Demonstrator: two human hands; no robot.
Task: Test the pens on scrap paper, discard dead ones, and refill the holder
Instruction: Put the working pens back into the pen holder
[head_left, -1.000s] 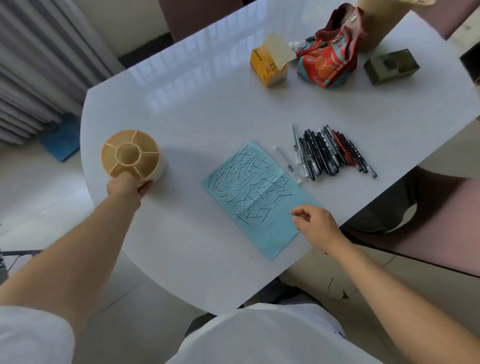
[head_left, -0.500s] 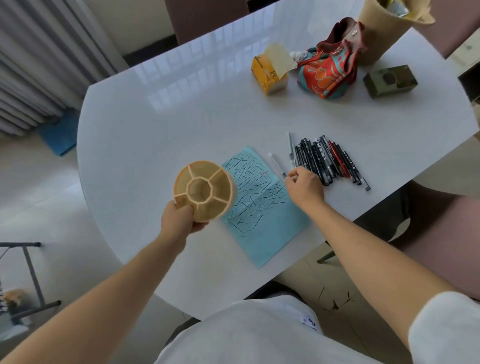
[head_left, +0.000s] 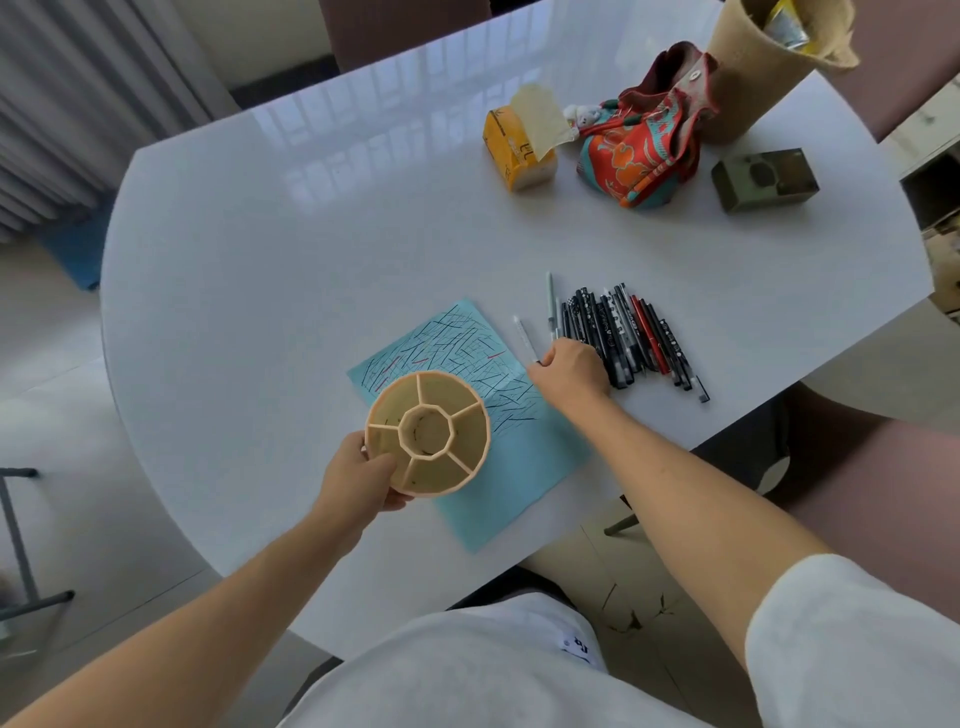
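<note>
My left hand (head_left: 359, 480) grips the rim of a round tan pen holder (head_left: 428, 432) with several empty compartments, held above the near left part of the blue scrap paper (head_left: 498, 467). That paper is covered with pen strokes. My right hand (head_left: 570, 368) lies with curled fingers over the near left end of a row of several black and red pens (head_left: 621, 332). A white pen (head_left: 525, 338) lies just left of that hand, its near end at the fingertips. Whether the fingers hold a pen is hidden.
On the white table (head_left: 311, 270), at the far right, stand a yellow tissue pack (head_left: 517, 150), a red patterned pouch (head_left: 641, 148), a tan bin (head_left: 763, 62) and an olive box (head_left: 763, 179). The table edge runs close under the pens. A chair (head_left: 883, 478) sits at right.
My left hand lifted the holder from the table's left side and carried it right, over the paper. My right hand moved from the paper's near edge up to the pens.
</note>
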